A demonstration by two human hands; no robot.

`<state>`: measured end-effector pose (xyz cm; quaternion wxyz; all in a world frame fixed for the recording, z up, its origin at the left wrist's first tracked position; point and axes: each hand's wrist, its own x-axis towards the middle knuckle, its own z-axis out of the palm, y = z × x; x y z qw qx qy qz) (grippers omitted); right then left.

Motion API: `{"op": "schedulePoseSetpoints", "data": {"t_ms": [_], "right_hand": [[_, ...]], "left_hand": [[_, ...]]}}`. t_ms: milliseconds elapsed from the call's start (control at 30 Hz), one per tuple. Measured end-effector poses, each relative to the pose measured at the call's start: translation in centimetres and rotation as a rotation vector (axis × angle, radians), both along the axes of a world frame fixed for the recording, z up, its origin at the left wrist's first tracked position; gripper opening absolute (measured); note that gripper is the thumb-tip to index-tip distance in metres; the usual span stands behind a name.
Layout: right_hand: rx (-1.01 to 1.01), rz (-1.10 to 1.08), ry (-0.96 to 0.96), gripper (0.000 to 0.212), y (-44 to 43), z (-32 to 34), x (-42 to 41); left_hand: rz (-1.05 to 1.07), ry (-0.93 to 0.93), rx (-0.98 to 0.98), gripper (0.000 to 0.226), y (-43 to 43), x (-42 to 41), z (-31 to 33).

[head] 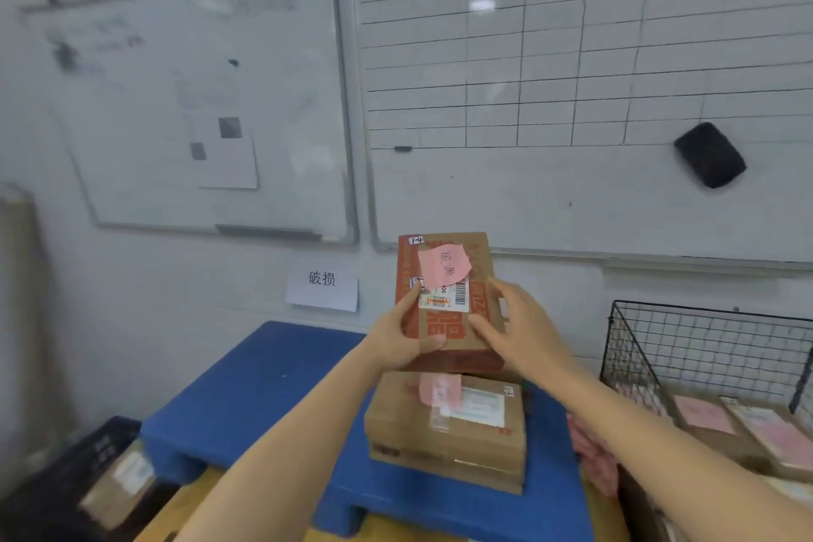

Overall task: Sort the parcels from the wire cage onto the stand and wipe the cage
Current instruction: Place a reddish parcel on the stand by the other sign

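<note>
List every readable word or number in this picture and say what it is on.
"破损": white paper sign on the wall.
"1-4", as it seems: small white tag on the held parcel, top corner.
Pink note, shipping label, orange box print, whiteboards: too small or blurred to read.

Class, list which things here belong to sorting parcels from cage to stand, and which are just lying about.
Job: held parcel, gripped by left hand and right hand; stacked parcels; blue stand; wire cage; caged parcels.
Lying about: plain whiteboard; gridded whiteboard; black eraser; paper sign; black crate.
</note>
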<state>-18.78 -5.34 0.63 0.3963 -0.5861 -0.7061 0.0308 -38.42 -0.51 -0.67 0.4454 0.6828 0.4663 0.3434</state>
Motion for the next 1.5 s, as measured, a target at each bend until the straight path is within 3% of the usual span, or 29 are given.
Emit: {"op": "schedulePoseSetpoints", "data": {"t_ms": [233,633,967,1500], "right_hand": [[-0.090,0.063,0.010,0.064,7.1,-1.9,-12.4],[-0.197,0.171,-0.072,0.061,20.3,-5.3,-25.7],[-0.294,0.230,-0.130,0.064,27.8,-10.0,-31.8],[-0.451,-0.016,-0.191,0.071,34.3,-15.8,-37.7]], "left_hand": [[0.062,0.061,-0.070,0.095,6.7,-13.2,-2.1],[0.130,0.045,-0.146,0.092,18.3,-26.1,-6.8],[0.115,0.032,-0.259,0.093,26.1,-33.9,-10.9],[-0.172,0.150,-0.389,0.089,35.7,-38.4,-16.2]]}}
